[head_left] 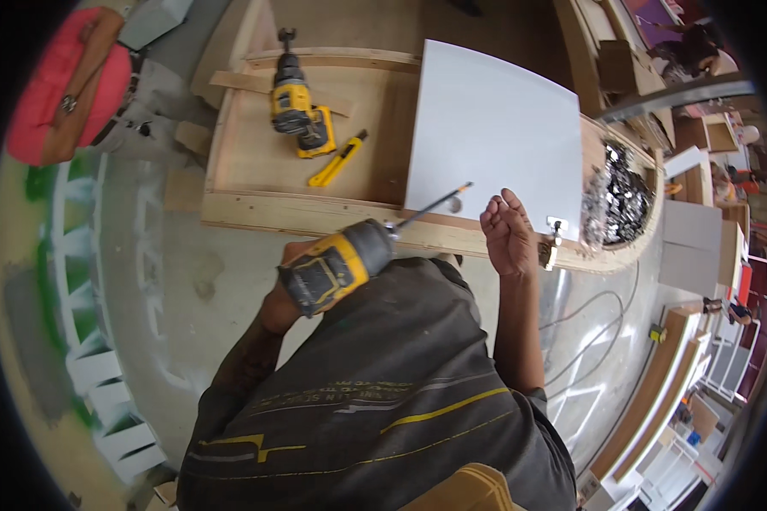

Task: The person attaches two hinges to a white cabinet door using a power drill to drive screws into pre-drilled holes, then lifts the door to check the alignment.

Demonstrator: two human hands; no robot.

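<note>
My left hand (pixel 279 308) grips a yellow and black cordless drill (pixel 337 260). Its long thin bit (pixel 435 203) points up and right, its tip over the near edge of a white panel (pixel 498 128). My right hand (pixel 511 234) is palm up at that same edge, its fingers curled together; whatever they pinch is too small to make out. Near the bit tip, a round cup hole (pixel 454 205) shows in the panel. A metal hinge (pixel 555 232) sits at the panel's near right corner, just right of my right hand.
The panel rests on a wooden frame (pixel 307 211). In its left bay lie a second drill (pixel 294 106), a yellow utility knife (pixel 338 159) and a wood strip. Shiny metal hardware (pixel 626 200) fills the rounded right end. A person in a red shirt (pixel 64 85) stands at left; a cable crosses the floor.
</note>
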